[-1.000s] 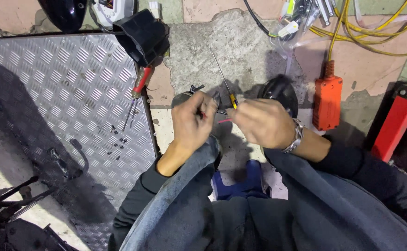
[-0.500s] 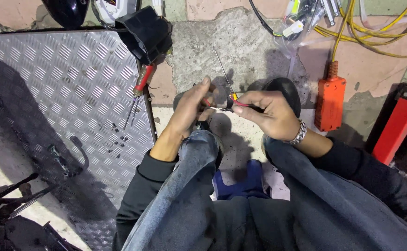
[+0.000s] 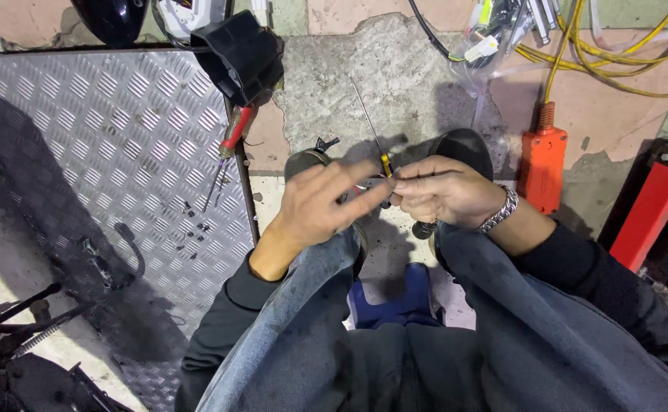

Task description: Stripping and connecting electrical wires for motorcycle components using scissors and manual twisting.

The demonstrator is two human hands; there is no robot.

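Observation:
My right hand (image 3: 437, 191) is closed around a thin screwdriver (image 3: 370, 128) with a yellow collar; its long metal shaft points up and away. A metal bracelet sits on that wrist. My left hand (image 3: 315, 210) is held just left of it, fingers stretched toward the right hand and pinching something small at the fingertips, too small to make out. Both hands hover above my knees in blue jeans, over the concrete floor.
A red-handled screwdriver (image 3: 231, 141) and small screws (image 3: 193, 229) lie on the chequered metal plate (image 3: 82, 114) at left. A black plastic part (image 3: 239, 53) sits at its top edge. An orange control box (image 3: 540, 164) with yellow cable (image 3: 616, 53) is on the right, a red-and-black case (image 3: 650, 206) further right.
My hands shifted slightly right and closer together. The left fingers have stretched out toward the right hand. The thin screwdriver stays in the right hand.

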